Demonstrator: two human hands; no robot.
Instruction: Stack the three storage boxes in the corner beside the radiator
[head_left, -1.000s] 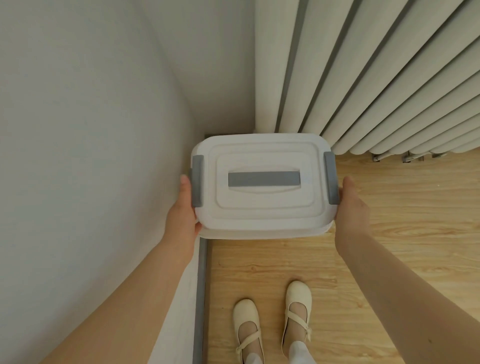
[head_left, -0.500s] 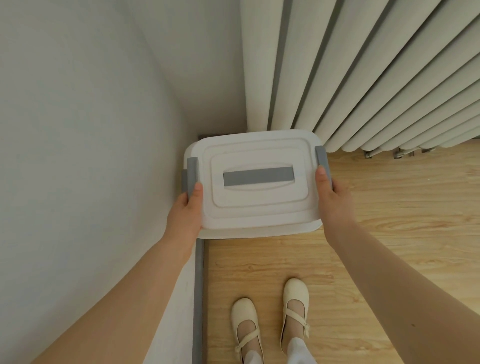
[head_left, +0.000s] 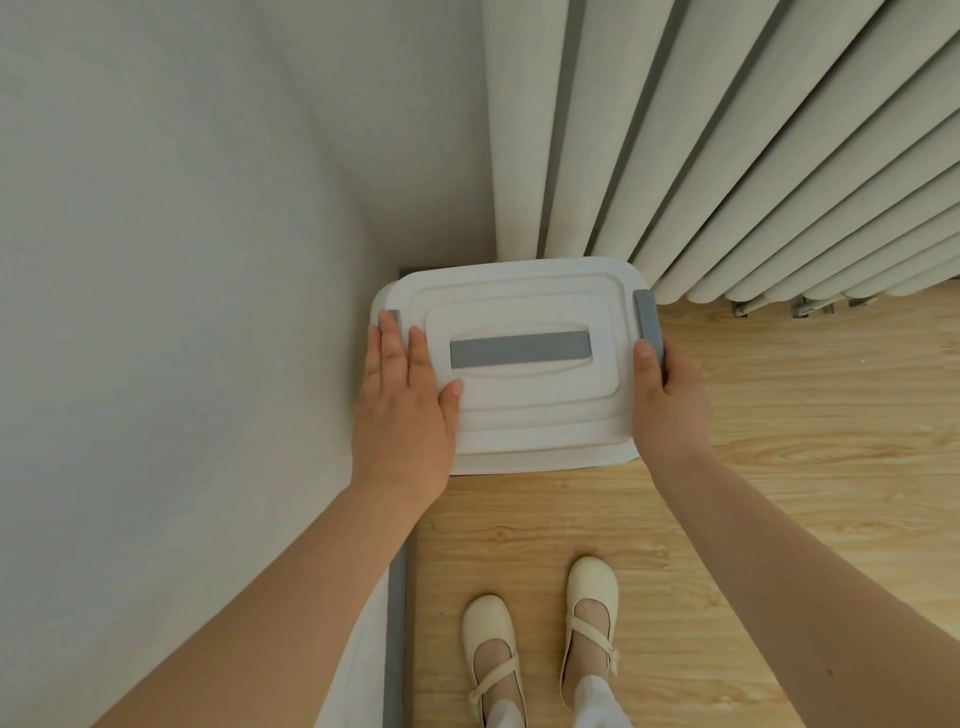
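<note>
Nearest you, your shoes (head_left: 540, 639) stand on the wood floor (head_left: 779, 493), toes toward the corner. Just beyond them the white box (head_left: 524, 415) sits tucked against the left wall (head_left: 182, 260), its far edge under the radiator (head_left: 727, 156). Its long axis runs left to right across you, following the grey handle (head_left: 519, 349) in the lid. Your left hand (head_left: 402, 410) lies flat and open on the lid's left end, fingers straight, gripping nothing. Your right hand (head_left: 670, 405) wraps the right end, thumb by the grey clip (head_left: 648, 322); its fingers go out of sight down the side. Both hands are equally near. Whatever lies beneath the lid is hidden, so you cannot count how many boxes are stacked, and the left clip (head_left: 392, 317) is mostly covered.
</note>
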